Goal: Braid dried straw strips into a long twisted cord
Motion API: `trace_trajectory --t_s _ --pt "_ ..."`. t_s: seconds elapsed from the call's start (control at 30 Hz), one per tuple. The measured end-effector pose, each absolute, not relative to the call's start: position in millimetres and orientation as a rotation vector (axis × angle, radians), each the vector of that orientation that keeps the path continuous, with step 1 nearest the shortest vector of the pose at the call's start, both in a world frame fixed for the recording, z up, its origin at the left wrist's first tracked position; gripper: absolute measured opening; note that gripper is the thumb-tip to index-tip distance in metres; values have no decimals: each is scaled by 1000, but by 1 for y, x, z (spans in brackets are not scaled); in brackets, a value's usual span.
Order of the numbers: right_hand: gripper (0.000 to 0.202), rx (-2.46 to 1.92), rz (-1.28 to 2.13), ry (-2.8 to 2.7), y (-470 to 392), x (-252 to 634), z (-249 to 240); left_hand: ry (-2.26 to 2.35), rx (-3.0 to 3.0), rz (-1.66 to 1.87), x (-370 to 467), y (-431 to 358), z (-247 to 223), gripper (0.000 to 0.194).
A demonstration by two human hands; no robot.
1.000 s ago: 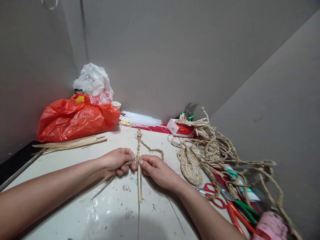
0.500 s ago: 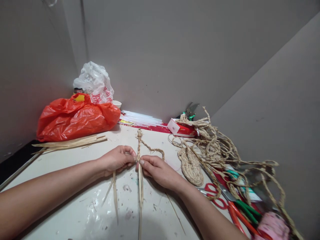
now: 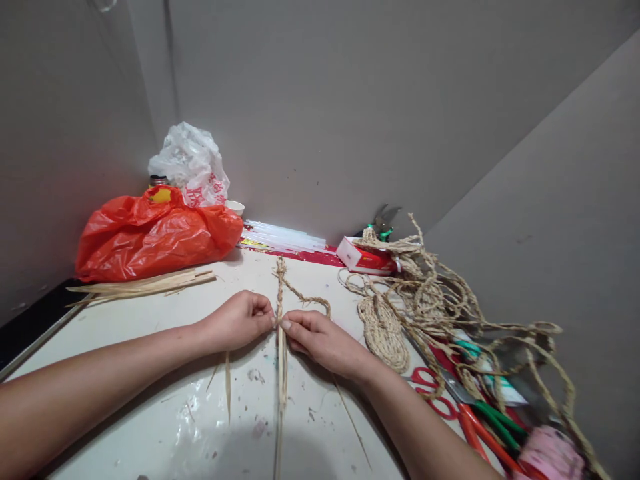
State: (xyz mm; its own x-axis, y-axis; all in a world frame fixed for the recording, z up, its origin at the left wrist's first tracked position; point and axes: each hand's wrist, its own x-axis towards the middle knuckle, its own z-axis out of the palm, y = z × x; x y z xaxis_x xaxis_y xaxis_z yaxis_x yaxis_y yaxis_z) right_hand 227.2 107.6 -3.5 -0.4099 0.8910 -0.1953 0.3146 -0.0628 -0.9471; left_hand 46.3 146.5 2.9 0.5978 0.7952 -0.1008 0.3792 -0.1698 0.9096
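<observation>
A thin straw braid [image 3: 280, 287] lies on the white table, its upper end away from me and a side length curving to the right. At its lower end my left hand [image 3: 245, 321] is closed in a pinch on straw strands, with loose ends showing below the palm. From the other side my right hand [image 3: 313, 337] pinches the braid between thumb and fingers. Long flat straw strands [image 3: 281, 393] run from between the hands toward me. The fingertips of both hands nearly touch.
Red plastic bag [image 3: 160, 233] and straw strips [image 3: 145, 285] are at the left. Clear sticks [image 3: 285, 237] lie at the back. On the right are a woven sole-shaped piece [image 3: 384, 333], tangled braided rope [image 3: 425, 293], red-handled scissors [image 3: 430, 383] and green-handled shears [image 3: 500, 423].
My left hand has turned slightly, and the loose strands below it have shifted and show less. My right hand stays at the braid. The whole view has shifted slightly.
</observation>
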Motion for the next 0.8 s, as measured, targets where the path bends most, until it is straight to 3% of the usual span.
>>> trace_trajectory --t_s 0.23,0.53,0.8 --pt "35 -1367 1263 -1847 109 223 2 1062 2201 524 47 138 5 20" --pt "31 -1514 1044 -1757 104 211 -4 994 1774 582 50 143 0 21" --pt "33 -1394 1368 -1192 93 189 0 1028 1820 628 50 131 -2 28"
